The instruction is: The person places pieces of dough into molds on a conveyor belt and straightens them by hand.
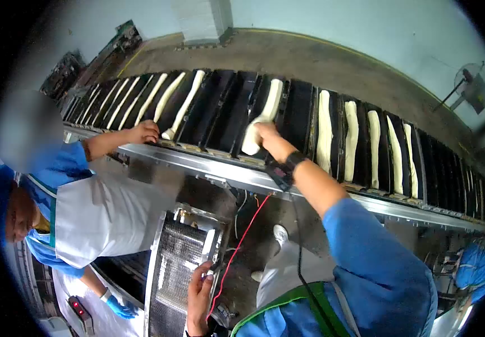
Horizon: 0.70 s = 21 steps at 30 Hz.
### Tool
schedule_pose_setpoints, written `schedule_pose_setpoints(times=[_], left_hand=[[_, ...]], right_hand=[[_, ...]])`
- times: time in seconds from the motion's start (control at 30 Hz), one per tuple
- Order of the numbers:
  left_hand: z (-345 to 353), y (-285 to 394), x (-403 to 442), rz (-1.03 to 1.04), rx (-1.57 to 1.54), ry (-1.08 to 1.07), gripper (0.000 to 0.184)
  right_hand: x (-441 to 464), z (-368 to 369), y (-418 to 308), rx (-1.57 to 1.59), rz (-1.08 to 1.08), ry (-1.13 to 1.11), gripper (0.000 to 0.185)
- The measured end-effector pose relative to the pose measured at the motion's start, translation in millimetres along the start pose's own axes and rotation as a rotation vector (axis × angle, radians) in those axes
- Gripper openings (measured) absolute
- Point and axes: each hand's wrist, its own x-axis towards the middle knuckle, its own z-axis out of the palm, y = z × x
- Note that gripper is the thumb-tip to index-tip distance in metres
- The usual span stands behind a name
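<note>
Curling the right hand [266, 132] firmly around 1 dough strip [270, 105] lying in the black trough row [298, 115]. Holding the left hand [199, 287] loosely open with fingers half bent, on the body side of the trough row, beside 1 mesh conveyor [180, 264]. Along the trough row, just right of the grasp: 5 paler dough lengths [374, 147]. At its near edge, leftward: 1 co-worker's bare hand [143, 132].
</note>
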Motion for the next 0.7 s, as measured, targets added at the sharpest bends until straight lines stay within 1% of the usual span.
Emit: schedule_pose_setpoints(times=[0.03,0.07,0.1,0.13,0.17,0.23,0.3,0.33,0.37,0.4,0.43,0.47,0.5,0.57,0.6,0.63,0.67,0.7], left_hand=[[2.4,4.2,-0.4,-0.034,-0.004,-0.014,0.030],[0.4,0.0,2.1,-0.129,-0.061,-0.006,0.031],[6.6,20.1,4.8,-0.074,-0.037,0.008,0.032],[7.9,26.2,7.2,-0.065,-0.048,0.004,0.032],[7.5,30.1,8.4,-0.052,-0.061,0.004,0.032],[-0.3,32.8,8.6,-0.099,-0.036,0.032,0.033],[-2.8,39.1,7.4,0.010,0.018,0.011,0.032],[-1.0,47.2,5.9,0.004,-0.037,0.038,0.031],[-4.8,46.1,5.8,-0.076,-0.050,0.054,0.030],[-6.9,46.7,5.6,-0.106,-0.103,0.069,0.030],[-7.7,47.4,5.6,-0.132,-0.150,0.083,0.030],[-8.2,48.5,7.3,-0.073,-0.104,0.086,0.029],[-12.6,41.0,12.6,-0.022,-0.059,0.053,0.029],[-12.4,40.1,17.7,0.002,-0.009,0.052,0.028],[-10.2,42.6,19.1,-0.025,0.046,0.063,0.028],[-6.0,45.9,21.0,-0.030,0.039,0.086,0.028],[-0.2,49.4,22.0,0.004,0.069,0.072,0.028],[3.3,51.7,21.9,0.036,0.099,0.066,0.028]], right_hand=[[-19.1,14.6,-11.4,-0.069,0.000,0.100,0.037],[-12.5,31.9,-4.0,-0.455,-0.004,0.241,0.045],[-0.6,44.3,1.6,-0.839,-0.021,0.373,0.054],[-8.5,43.4,-10.4,-0.725,0.040,0.230,0.069],[-20.5,47.3,-19.4,-0.685,0.013,0.181,0.068],[-39.7,59.0,-28.1,-0.779,-0.028,0.016,0.068],[-78.4,59.6,-42.8,-1.007,-0.150,-0.278,0.063],[-86.4,46.9,-43.4,-0.948,-0.374,-0.585,0.062],[-112.3,33.1,-64.0,-0.998,-0.534,-0.709,0.054],[-132.1,21.5,-85.7,-1.147,-0.566,-0.711,0.045],[-142.2,8.2,-95.5,-1.435,-0.706,-0.649,0.037],[-143.9,-10.1,-99.3,-1.623,-0.827,-0.658,0.030],[-140.3,-24.6,-95.0,-1.697,-0.723,-0.672,0.025],[-132.0,-37.3,-86.5,-1.537,-1.058,-0.751,0.022],[-128.3,-32.8,-83.9,-1.534,-1.063,-0.769,0.022],[-124.1,-23.4,-80.0,-1.553,-1.000,-0.742,0.021],[-121.4,-16.5,-75.3,-1.569,-0.938,-0.718,0.020],[-116.0,-13.5,-67.7,-1.554,-0.955,-0.753,0.020]])
